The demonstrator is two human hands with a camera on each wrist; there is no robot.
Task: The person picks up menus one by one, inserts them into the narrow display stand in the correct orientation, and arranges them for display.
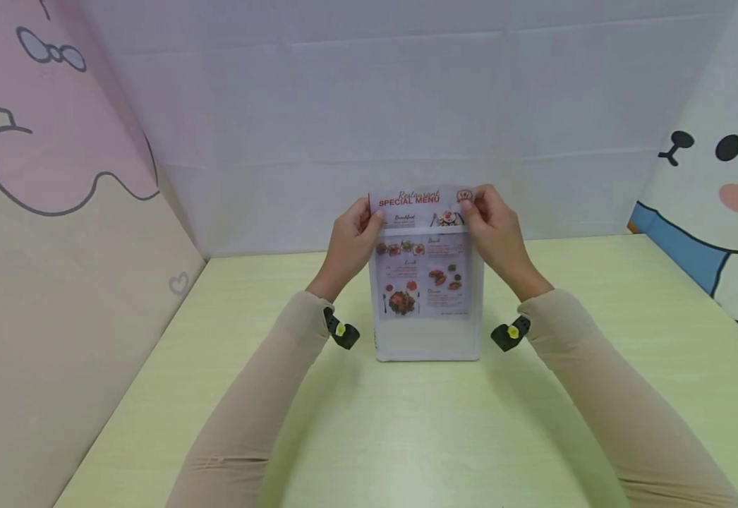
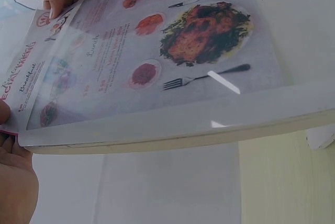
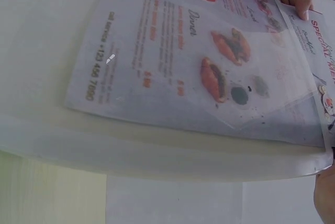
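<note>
A printed menu sheet (image 1: 421, 243) headed "Special Menu" sits partway inside a clear upright stand (image 1: 426, 342) on the pale green table (image 1: 369, 423). Its top strip sticks out above the stand's upper edge. My left hand (image 1: 358, 229) pinches the sheet's top left corner, and my right hand (image 1: 486, 219) pinches its top right corner. The left wrist view shows the menu (image 2: 157, 51) behind the clear panel, with food pictures and a fork. In the right wrist view the same sheet (image 3: 209, 72) lies behind the plastic, with a phone number along its edge.
Cartoon-printed panels wall the table: pink and beige on the left (image 1: 45, 212), white at the back (image 1: 407, 106), a bear face on the right (image 1: 718, 183). Black wrist cameras (image 1: 342, 330) sit on both beige sleeves.
</note>
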